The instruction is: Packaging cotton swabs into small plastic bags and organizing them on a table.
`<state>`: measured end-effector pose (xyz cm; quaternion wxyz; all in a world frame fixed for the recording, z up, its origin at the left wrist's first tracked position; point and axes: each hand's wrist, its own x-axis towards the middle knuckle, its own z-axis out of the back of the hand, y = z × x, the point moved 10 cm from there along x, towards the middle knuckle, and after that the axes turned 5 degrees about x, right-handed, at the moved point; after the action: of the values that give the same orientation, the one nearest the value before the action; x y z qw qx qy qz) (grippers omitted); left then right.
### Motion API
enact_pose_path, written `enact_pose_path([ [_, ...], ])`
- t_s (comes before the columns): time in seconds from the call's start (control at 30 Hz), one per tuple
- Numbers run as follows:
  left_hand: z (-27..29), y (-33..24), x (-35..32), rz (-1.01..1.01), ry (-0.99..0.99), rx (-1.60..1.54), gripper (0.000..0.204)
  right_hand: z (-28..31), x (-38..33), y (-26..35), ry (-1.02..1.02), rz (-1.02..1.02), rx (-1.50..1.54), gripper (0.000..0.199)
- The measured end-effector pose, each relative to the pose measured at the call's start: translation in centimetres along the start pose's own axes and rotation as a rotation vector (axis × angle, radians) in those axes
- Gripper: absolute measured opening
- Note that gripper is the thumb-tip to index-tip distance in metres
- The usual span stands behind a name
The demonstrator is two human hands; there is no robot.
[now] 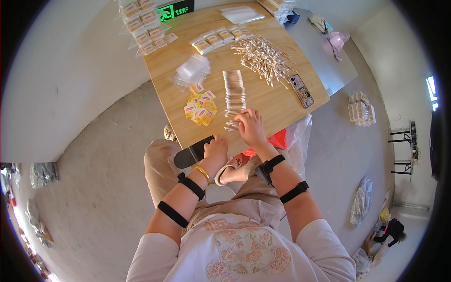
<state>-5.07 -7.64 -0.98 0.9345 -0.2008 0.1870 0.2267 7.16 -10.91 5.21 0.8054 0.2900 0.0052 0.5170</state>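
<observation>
A neat row of cotton swabs [235,91] runs down the middle of the wooden table. At its near end, a smaller bunch of cotton swabs [232,125] lies beside my right hand [252,126]. The fingers of that hand are bent but apart, touching the swab ends. My left hand [216,149] is curled at the table's front edge, against a flat black strip with a grey band [190,154]; what its fingers hold is hidden. Yellow-and-white printed cards [201,109] are piled left of the row, below a stack of clear plastic bags [193,69].
Loose cotton swabs [264,57] are heaped at the back right, near a phone [300,90]. Filled packets [218,37] line the table's far side, with more packets [145,28] stacked at left. Clear film sheets [242,14] lie behind. A red bag [278,139] hangs below the front edge.
</observation>
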Motion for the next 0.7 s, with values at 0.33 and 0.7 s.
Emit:
enact_pose_path([
  [0.33,-0.8,0.2,0.5,0.023,0.057,0.039,0.065,-1.0,1.9,-0.1,0.041,0.012,-0.063,0.018],
  [0.7,-0.8,0.2,0.5,0.034,0.069,0.016,0.063,-1.1,2.7,-0.6,0.05,-0.006,-0.068,0.021],
])
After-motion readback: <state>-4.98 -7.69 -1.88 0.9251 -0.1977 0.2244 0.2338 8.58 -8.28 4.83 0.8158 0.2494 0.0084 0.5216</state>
